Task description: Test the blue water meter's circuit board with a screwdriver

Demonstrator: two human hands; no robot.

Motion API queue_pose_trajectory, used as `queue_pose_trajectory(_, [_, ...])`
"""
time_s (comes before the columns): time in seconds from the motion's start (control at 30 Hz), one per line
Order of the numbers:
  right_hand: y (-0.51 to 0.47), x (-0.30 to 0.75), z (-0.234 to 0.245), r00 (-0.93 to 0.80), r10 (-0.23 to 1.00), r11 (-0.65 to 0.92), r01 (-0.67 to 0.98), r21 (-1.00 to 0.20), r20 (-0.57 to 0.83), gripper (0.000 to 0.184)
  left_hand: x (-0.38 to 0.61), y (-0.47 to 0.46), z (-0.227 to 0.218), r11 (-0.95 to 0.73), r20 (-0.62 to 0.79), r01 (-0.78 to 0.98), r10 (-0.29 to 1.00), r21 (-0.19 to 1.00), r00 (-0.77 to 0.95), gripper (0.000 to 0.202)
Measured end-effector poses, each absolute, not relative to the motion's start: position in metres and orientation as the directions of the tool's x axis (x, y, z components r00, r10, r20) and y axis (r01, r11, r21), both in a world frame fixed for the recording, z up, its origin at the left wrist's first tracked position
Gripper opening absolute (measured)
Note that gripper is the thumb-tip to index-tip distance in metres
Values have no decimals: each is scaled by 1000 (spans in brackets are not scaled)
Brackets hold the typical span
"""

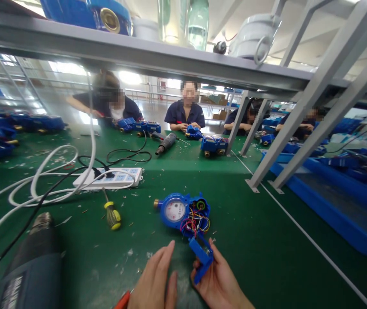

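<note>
A blue water meter (178,211) with a round dial lies on the green table (241,223); its open housing shows a tangle of coloured wires (196,223). My right hand (218,285) grips a small blue plastic cover (202,256) that hangs off those wires, just below the meter. My left hand (156,281) lies beside it with its fingers stretched out flat toward the meter. A red object (122,300) shows at the frame's bottom edge under that hand; I cannot tell if the hand holds it.
A dark heat gun (32,266) lies at the near left. A yellow-handled screwdriver (111,212), a white power strip (109,178) and looped white cable (42,180) lie left of the meter. Blue trays (338,206) stand right. Several people work across the table under a metal shelf (138,53).
</note>
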State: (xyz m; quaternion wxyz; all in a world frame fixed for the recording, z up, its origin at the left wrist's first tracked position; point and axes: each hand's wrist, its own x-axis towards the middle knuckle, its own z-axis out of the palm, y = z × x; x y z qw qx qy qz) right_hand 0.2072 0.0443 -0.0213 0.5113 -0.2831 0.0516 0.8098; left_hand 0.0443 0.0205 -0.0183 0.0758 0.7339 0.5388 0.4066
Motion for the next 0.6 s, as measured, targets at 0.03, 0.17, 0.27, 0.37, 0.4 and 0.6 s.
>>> queue_pose_trajectory(0.03, [45,206,-22,-314,794,-474,-857,-205,-521,34,48,24,-19,-454,545,758,824,469,155,45])
queue_pose_trajectory(0.17, [47,201,-23,-289,777,-471,-856,-213,-558,40,57,30,-23,-565,592,775,739,283,322,47])
queue_pose_trajectory(0.27, [48,198,-22,-251,767,-462,-855,-237,-591,41,58,33,-18,-558,596,693,770,457,227,43])
queue_pose_trajectory(0.37, [48,196,-18,-183,766,-444,-844,-302,-616,39,56,39,-4,-582,575,557,790,592,214,37])
queue_pose_trajectory(0.4, [48,196,-17,-154,772,-432,-839,-331,-617,36,55,43,2,-596,563,524,790,609,244,34])
queue_pose_trajectory(0.6, [49,199,0,-7,822,-333,-817,-471,-569,21,59,62,36,-535,344,478,834,696,433,23])
